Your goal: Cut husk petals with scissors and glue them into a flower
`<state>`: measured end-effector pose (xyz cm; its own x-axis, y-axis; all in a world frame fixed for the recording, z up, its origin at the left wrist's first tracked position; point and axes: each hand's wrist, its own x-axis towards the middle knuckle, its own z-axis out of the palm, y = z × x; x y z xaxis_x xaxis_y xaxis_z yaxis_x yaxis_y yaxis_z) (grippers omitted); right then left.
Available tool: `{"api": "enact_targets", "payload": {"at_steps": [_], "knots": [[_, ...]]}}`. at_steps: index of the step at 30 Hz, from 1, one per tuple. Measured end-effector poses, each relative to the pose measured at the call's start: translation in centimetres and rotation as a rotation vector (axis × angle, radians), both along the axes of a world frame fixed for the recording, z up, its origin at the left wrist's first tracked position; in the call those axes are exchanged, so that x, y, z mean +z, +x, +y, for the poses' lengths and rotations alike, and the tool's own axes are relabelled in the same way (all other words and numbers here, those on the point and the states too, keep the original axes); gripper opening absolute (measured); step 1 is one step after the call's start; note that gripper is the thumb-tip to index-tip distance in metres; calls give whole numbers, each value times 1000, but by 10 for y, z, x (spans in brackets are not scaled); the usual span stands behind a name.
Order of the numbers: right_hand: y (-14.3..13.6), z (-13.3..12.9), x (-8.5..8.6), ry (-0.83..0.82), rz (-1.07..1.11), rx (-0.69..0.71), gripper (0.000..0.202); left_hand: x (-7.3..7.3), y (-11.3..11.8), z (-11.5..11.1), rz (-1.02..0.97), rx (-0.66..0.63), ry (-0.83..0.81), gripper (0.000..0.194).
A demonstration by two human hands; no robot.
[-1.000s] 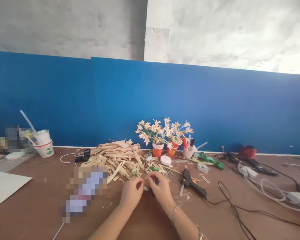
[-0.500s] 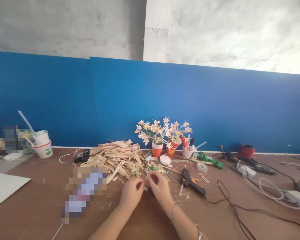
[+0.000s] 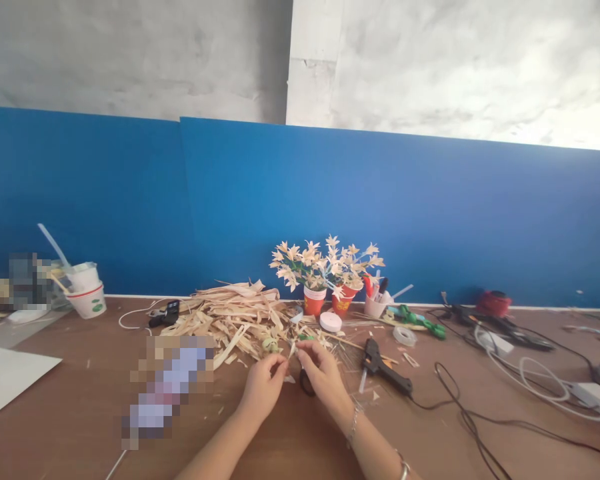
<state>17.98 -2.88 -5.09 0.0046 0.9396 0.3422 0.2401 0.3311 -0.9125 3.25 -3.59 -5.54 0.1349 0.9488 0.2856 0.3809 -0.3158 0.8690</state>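
Observation:
My left hand (image 3: 266, 381) and my right hand (image 3: 322, 371) are close together over the brown table, both with fingers pinched. Between their fingertips is a small pale piece (image 3: 292, 351), likely husk, held by both as far as its size lets me tell. Just beyond my hands lies a heap of dry pale husk strips (image 3: 235, 313). Black scissor handles (image 3: 307, 383) show partly under my right hand. Pale star-shaped flowers (image 3: 310, 257) stand in red paper cups (image 3: 313, 301) behind.
A black glue gun (image 3: 383, 370) with its cable lies right of my hands. Nearby are a white lid (image 3: 331, 322), a tape roll (image 3: 405, 335) and a cup of pens (image 3: 375, 306). Cables (image 3: 525, 380) run at right; white cups (image 3: 87, 300) stand left.
My right hand has shifted slightly and more of the black scissor handles shows beneath it. The pale piece between my fingertips now stands more upright.

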Motion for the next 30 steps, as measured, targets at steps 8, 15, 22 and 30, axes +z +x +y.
{"api": "enact_targets", "payload": {"at_steps": [8, 15, 22, 30], "knots": [[-1, -2, 3, 19, -27, 12, 20, -5, 0, 2, 20, -22, 29, 21], [-2, -3, 5, 29, -3, 40, 21, -4, 0, 1, 27, -22, 23, 21], [-3, -3, 5, -1, 20, 44, 25, -6, 1, 3, -93, -30, -34, 23], [-5, -5, 7, -16, 30, 52, 25, -4, 1, 3, -189, -69, -76, 17]]}}
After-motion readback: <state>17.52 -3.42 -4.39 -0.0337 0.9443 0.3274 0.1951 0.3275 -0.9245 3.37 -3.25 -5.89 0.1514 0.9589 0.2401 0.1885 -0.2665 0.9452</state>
